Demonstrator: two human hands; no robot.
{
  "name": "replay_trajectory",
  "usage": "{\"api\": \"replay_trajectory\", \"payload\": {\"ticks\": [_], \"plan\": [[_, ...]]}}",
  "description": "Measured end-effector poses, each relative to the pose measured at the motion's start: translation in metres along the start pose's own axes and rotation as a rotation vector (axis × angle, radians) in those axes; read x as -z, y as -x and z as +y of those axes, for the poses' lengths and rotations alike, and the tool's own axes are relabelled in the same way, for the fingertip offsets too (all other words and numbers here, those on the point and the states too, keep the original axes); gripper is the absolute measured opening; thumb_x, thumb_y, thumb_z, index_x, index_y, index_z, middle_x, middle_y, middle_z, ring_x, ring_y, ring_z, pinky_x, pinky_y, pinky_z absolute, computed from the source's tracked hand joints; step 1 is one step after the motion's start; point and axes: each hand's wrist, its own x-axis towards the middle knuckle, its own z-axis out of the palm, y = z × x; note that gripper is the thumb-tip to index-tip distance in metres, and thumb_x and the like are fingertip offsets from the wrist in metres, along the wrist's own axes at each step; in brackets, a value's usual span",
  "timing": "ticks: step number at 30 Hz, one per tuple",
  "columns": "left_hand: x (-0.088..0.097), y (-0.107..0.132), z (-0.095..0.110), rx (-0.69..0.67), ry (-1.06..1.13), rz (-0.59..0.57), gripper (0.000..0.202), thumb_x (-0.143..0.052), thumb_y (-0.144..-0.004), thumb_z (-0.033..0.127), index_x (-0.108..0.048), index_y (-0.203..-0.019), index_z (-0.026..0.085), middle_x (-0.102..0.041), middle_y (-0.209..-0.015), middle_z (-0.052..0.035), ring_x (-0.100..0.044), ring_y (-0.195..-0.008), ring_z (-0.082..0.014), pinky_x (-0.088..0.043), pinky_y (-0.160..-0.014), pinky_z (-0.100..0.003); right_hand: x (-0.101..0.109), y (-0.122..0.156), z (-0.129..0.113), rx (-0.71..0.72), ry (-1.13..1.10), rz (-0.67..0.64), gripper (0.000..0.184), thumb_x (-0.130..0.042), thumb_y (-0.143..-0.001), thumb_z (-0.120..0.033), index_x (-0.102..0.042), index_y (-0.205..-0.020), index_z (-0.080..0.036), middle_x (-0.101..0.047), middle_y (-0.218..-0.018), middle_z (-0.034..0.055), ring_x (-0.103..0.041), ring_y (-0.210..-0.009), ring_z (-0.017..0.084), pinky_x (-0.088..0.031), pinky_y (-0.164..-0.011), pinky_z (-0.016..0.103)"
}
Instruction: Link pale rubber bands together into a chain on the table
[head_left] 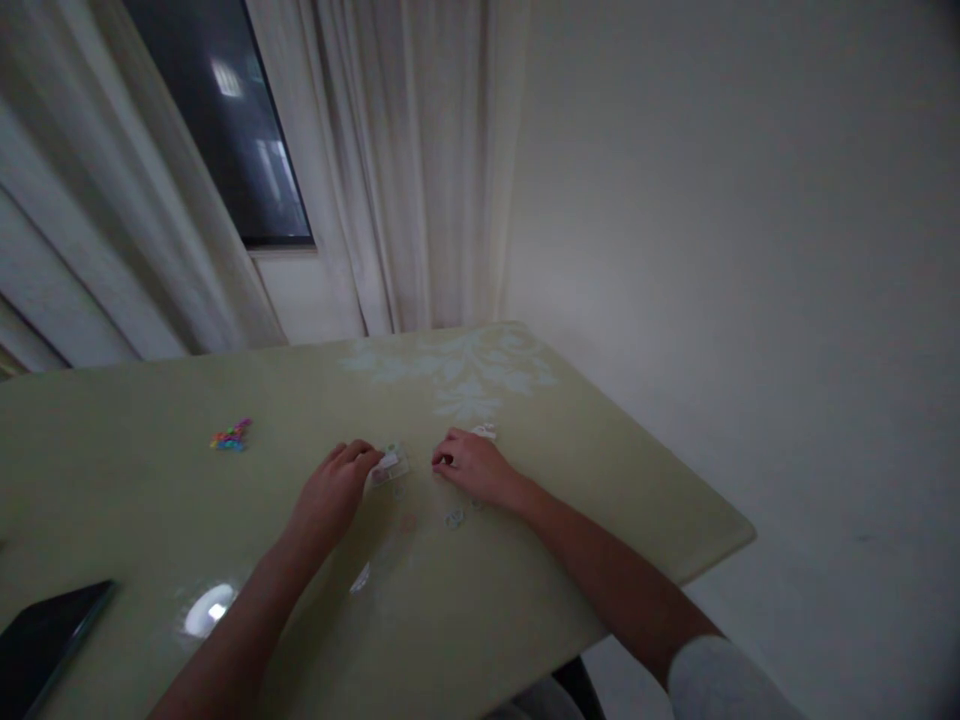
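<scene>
My left hand [339, 487] is closed on the left edge of a small clear plastic box [392, 464], which has several small items inside. To the right of the box, my right hand [474, 467] hovers low with thumb and forefinger pinched together. What the pinch holds, if anything, is too small to make out. Just behind the right hand lies a small white piece [486, 431], partly hidden by it. Nearer to me on the table are small pale rings [454, 519] and a faint orange ring [407, 523].
The table [600, 480] is pale green and glossy, with a white leaf pattern at its far end. A pile of small colourful pieces [231, 436] lies to the left. A dark flat device [54, 640] rests at the near left. Curtains [420, 170] hang behind.
</scene>
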Motion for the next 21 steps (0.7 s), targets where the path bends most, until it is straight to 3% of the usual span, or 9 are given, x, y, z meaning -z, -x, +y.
{"api": "replay_trajectory", "payload": {"ticks": [4,7,14,21], "plan": [[0.000,0.008,0.001,-0.024,0.169,0.074,0.032,-0.051,-0.095,0.020,-0.081,-0.103,0.023,-0.078,-0.104,-0.0118,-0.070,-0.098,-0.0288,-0.055,-0.090,-0.039,-0.002,0.000,0.003,0.028,0.051,-0.056,0.009,-0.073,-0.093,-0.022,-0.079,-0.098,-0.018,-0.067,-0.099,0.0051,-0.062,-0.088,0.015,-0.043,-0.079,0.025],[-0.005,0.017,0.008,-0.072,0.329,-0.020,0.030,-0.053,-0.098,0.031,-0.082,-0.096,0.027,-0.079,-0.101,-0.0076,-0.073,-0.094,-0.0248,-0.056,-0.086,-0.033,0.005,0.001,0.007,0.013,0.086,-0.037,0.009,-0.073,-0.093,-0.022,-0.079,-0.097,-0.018,-0.068,-0.099,0.0050,-0.062,-0.088,0.015,-0.041,-0.076,0.025],[-0.014,0.022,0.036,-0.010,0.096,-0.137,0.036,-0.047,-0.092,0.011,-0.078,-0.107,0.022,-0.075,-0.113,-0.0128,-0.072,-0.106,-0.0292,-0.056,-0.089,-0.036,0.031,0.008,0.017,-0.090,0.187,-0.131,0.011,-0.073,-0.087,-0.020,-0.082,-0.093,-0.021,-0.074,-0.096,0.0067,-0.064,-0.085,0.018,-0.040,-0.071,0.026],[-0.012,0.019,0.044,0.073,0.240,-0.224,0.024,-0.050,-0.095,0.018,-0.074,-0.093,0.021,-0.073,-0.103,-0.0104,-0.070,-0.101,-0.0264,-0.053,-0.091,-0.036,0.018,0.005,0.013,-0.077,0.148,-0.206,0.014,-0.070,-0.083,-0.016,-0.081,-0.091,-0.018,-0.077,-0.087,0.0057,-0.066,-0.077,0.016,-0.039,-0.065,0.024]]}}
